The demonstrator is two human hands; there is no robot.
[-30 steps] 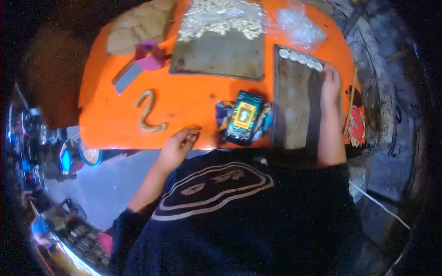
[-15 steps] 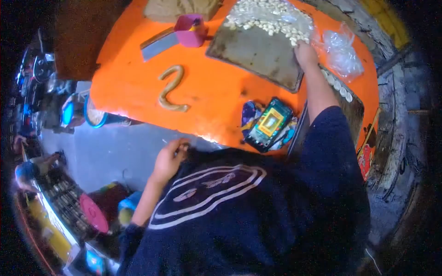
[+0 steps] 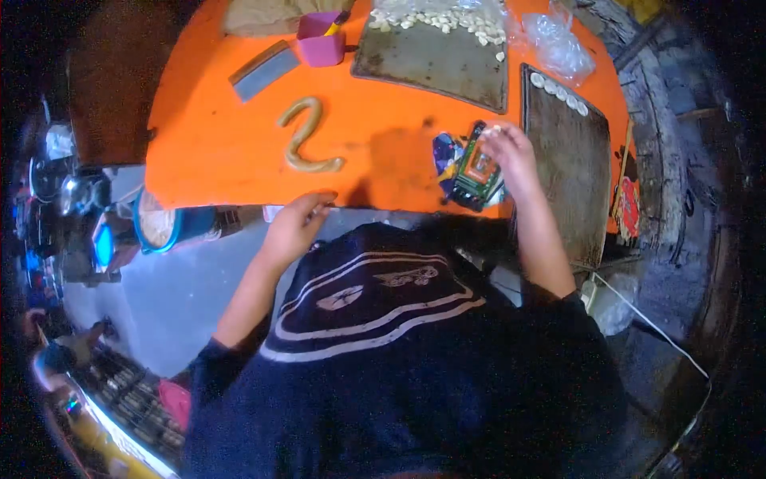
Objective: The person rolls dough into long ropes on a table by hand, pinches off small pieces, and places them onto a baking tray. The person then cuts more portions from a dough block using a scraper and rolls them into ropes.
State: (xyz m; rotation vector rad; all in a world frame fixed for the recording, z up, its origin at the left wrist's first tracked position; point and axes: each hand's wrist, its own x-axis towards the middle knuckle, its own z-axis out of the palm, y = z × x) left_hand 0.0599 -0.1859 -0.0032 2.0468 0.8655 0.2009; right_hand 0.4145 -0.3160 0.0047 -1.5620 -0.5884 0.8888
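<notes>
My right hand [image 3: 512, 158] hovers over the phone [image 3: 477, 172], fingers bent together. A small pale dough piece [image 3: 495, 130] shows at its fingertips. The phone lies on a patterned cloth [image 3: 444, 153] near the table's front edge. My left hand [image 3: 297, 227] is at that edge with its fingers curled in; what it holds, if anything, is hidden. Beyond it, a dough rope [image 3: 302, 148] lies in an S-curve on the orange table [image 3: 215, 152]. Many small dough pieces [image 3: 447, 22] cover the far part of a dark metal tray [image 3: 435, 68].
A second tray [image 3: 562, 168] on the right carries a row of flattened dough rounds [image 3: 558, 92]. A clear plastic bag [image 3: 558, 48] lies behind it. Toward the back left are a dough scraper [image 3: 263, 70] and a pink container [image 3: 321, 40]. A blue bucket [image 3: 159, 223] stands left, below table level.
My right hand has drawn back from the dough pile to above the phone, with a small piece at its fingertips. My left hand stays near the table edge. The view has shifted.
</notes>
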